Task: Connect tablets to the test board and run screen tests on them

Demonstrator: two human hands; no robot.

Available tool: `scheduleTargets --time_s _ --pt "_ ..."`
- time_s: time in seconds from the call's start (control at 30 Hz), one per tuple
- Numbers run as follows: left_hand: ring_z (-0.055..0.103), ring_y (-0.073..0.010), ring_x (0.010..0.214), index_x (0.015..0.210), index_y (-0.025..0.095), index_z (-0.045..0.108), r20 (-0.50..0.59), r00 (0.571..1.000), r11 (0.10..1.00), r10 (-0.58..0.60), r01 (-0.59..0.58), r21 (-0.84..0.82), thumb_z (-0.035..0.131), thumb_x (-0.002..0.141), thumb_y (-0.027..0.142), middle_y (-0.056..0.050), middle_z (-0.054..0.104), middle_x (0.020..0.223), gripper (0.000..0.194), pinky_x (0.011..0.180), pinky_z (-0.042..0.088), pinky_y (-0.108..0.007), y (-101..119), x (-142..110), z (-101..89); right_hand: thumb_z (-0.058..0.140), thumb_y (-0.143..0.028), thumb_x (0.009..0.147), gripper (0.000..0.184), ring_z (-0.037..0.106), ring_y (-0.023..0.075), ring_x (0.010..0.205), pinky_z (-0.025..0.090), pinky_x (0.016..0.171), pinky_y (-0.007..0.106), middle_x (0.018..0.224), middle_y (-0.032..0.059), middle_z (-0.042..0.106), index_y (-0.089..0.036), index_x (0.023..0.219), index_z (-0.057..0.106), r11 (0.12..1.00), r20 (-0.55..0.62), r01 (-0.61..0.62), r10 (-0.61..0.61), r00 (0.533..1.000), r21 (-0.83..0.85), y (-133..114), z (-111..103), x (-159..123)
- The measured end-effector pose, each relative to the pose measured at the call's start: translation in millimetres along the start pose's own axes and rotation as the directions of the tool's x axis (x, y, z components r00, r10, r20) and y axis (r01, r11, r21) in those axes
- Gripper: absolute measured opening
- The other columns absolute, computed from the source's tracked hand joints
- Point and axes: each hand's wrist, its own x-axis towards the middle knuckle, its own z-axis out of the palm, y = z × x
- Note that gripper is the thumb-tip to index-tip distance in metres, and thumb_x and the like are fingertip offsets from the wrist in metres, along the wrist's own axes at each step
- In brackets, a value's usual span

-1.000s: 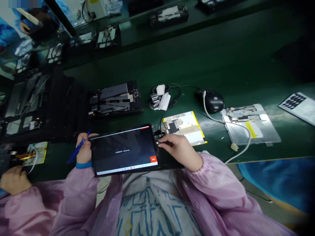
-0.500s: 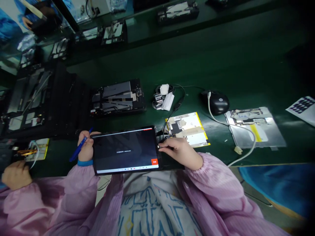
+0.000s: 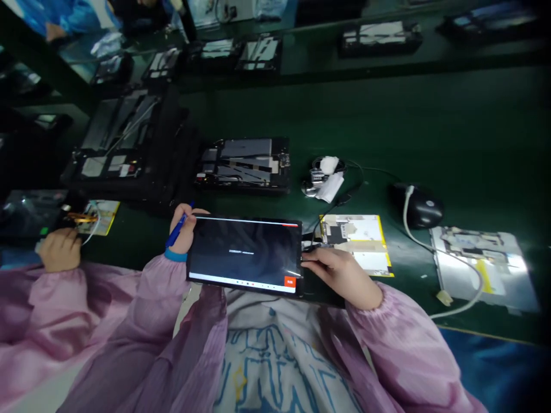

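A lit tablet screen (image 3: 245, 252) with a dark display and a small red box in its lower right corner is held tilted above the bench edge. My left hand (image 3: 183, 232) is closed around its left edge and also has a blue pen (image 3: 178, 229) between the fingers. At the screen's right edge, my right hand (image 3: 338, 269) pinches with thumb and forefinger; what lies between the fingertips is too small to make out. Just beyond that hand is a yellow-edged circuit assembly (image 3: 365, 246), with a dark cable running close to the screen's edge.
Opened tablet bodies (image 3: 249, 163) stand beyond the screen, with a tall stack (image 3: 116, 132) to the left. A black mouse (image 3: 417, 205), a white cable (image 3: 467, 307) and a metal plate (image 3: 512, 258) lie right. A co-worker's hand (image 3: 60, 249) rests at far left.
The whole view has shifted, so the bench things appear further right. The screen's tilt looks slightly different. Both my hands keep the same hold.
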Motion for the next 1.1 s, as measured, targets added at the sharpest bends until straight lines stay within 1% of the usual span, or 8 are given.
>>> scheduleTargets --time_s 0.13,0.43,0.63,0.83,0.9,1.0,1.07,1.1 --pt "0.067 -0.0161 0.065 0.079 0.021 0.038 0.029 0.999 0.999 -0.034 0.034 -0.018 0.068 0.072 0.055 0.001 0.064 0.074 0.046 0.057 0.047 -0.025 -3 -3 -1.9 0.053 -0.031 0.092 0.016 0.067 0.0176 0.066 0.055 0.06 0.029 0.078 0.0054 0.071 -0.019 0.093 0.064 0.998 0.002 -0.051 0.051 0.999 -0.033 -4 1 -7" --pt "0.067 -0.0187 0.076 0.08 0.021 0.036 0.077 0.995 0.998 -0.062 0.06 0.018 0.065 0.074 0.057 0.001 0.061 0.075 0.047 0.061 0.042 -0.025 -7 -6 -8.4 0.056 -0.027 0.089 0.013 0.064 0.014 0.058 0.052 0.054 0.024 0.075 0.0041 0.069 -0.018 0.094 0.063 0.995 -0.013 -0.089 0.089 0.996 -0.052 -7 6 -15" --pt "0.067 -0.0179 0.075 0.079 0.021 0.034 0.085 0.994 0.997 -0.074 0.076 -0.02 0.068 0.072 0.056 0.001 0.061 0.074 0.049 0.059 0.042 -0.025 -2 -7 -5.5 0.053 -0.026 0.088 0.012 0.06 0.0124 0.049 0.048 0.05 0.022 0.059 -0.0014 0.062 -0.018 0.093 0.06 0.985 0.004 -0.076 0.077 0.997 -0.156 -10 6 -11" --pt "0.066 -0.0176 0.071 0.078 0.021 0.035 0.087 0.991 0.993 -0.101 0.106 -0.05 0.072 0.069 0.052 0.002 0.061 0.072 0.049 0.06 0.044 -0.027 -1 -6 -4.5 0.051 -0.029 0.084 0.014 0.058 0.0149 0.044 0.044 0.046 0.025 0.054 -0.0008 0.059 -0.017 0.084 0.059 0.941 -0.067 -0.113 0.096 0.993 -0.318 -18 11 -9" --pt "0.065 -0.0167 0.069 0.079 0.021 0.035 0.088 0.992 0.993 -0.095 0.1 -0.056 0.072 0.07 0.051 0.002 0.061 0.073 0.048 0.06 0.044 -0.027 -3 -6 -6.0 0.053 -0.033 0.083 0.017 0.058 0.0152 0.045 0.044 0.046 0.025 0.054 -0.0002 0.06 -0.018 0.084 0.059 0.931 -0.135 -0.207 0.173 0.976 -0.299 -18 4 -11" --pt "0.065 -0.0153 0.066 0.079 0.021 0.036 0.082 0.993 0.995 -0.084 0.088 -0.052 0.071 0.07 0.051 0.002 0.061 0.074 0.047 0.061 0.045 -0.026 -5 -5 -7.9 0.057 -0.04 0.081 0.023 0.062 0.0163 0.052 0.048 0.05 0.025 0.062 0.0023 0.065 -0.018 0.086 0.06 0.892 -0.295 -0.411 0.348 0.89 -0.187 -13 -23 -17" --pt "0.065 -0.0152 0.067 0.079 0.021 0.037 0.077 0.994 0.995 -0.079 0.083 -0.049 0.072 0.07 0.05 0.001 0.062 0.075 0.047 0.061 0.046 -0.025 -5 -4 -8.5 0.057 -0.043 0.08 0.025 0.066 0.0181 0.06 0.051 0.053 0.027 0.071 0.005 0.068 -0.019 0.087 0.06 0.86 -0.296 -0.493 0.44 0.848 -0.135 -5 -45 -22" --pt "0.066 -0.0153 0.067 0.079 0.02 0.037 0.074 0.994 0.996 -0.076 0.08 -0.049 0.072 0.071 0.05 0.001 0.062 0.075 0.046 0.061 0.046 -0.025 -5 -3 -8.6 0.057 -0.043 0.079 0.025 0.066 0.0188 0.064 0.051 0.053 0.027 0.075 0.0058 0.069 -0.02 0.088 0.061 0.854 -0.233 -0.505 0.469 0.852 -0.128 0 -56 -25"
